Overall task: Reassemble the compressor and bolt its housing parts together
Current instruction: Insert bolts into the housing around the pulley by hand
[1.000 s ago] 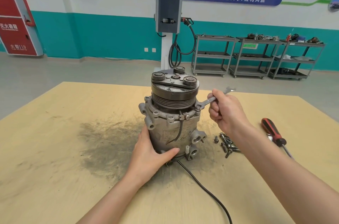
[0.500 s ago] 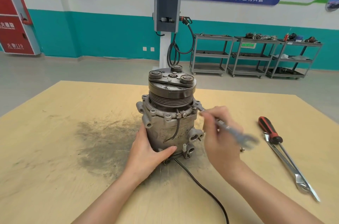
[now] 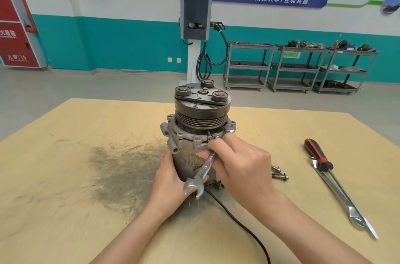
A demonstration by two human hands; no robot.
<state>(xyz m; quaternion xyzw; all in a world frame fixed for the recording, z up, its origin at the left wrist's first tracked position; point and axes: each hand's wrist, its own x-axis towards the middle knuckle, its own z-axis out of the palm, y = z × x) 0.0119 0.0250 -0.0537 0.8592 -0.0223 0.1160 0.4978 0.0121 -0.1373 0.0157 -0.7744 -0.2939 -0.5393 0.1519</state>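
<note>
Upright on the wooden counter (image 3: 65, 177), the compressor (image 3: 194, 133) stands with its pulley end up, the clutch plate with three round bosses on top. It sits at the right edge of a dark grease smear (image 3: 121, 175) on the counter. Left hand (image 3: 173, 179): wrapped round the lower body of the compressor from the left side, palm against the casing, thumb across the front near the base. Right hand (image 3: 240, 164): fingers curled round the shank of a combination wrench (image 3: 201, 174), knuckles close against the front of the housing just under the flange. The wrench's upper end is hidden among the fingers at the flange bolt line; cannot tell whether it is seated on a bolt head. Its open-jaw end hangs down and left, over the left thumb, in front of the compressor base. A black cable (image 3: 242, 220) leaves the base and runs toward the near edge of the counter. Loose bolts (image 3: 279, 174) lie on the counter just right of the right hand. Further right lie a screwdriver (image 3: 318, 155) with red and black handle and a long flat steel tool (image 3: 344, 201), the two crossing each other. Background: grey charging post (image 3: 195, 14), metal shelf carts (image 3: 298, 66) along the teal wall.
</note>
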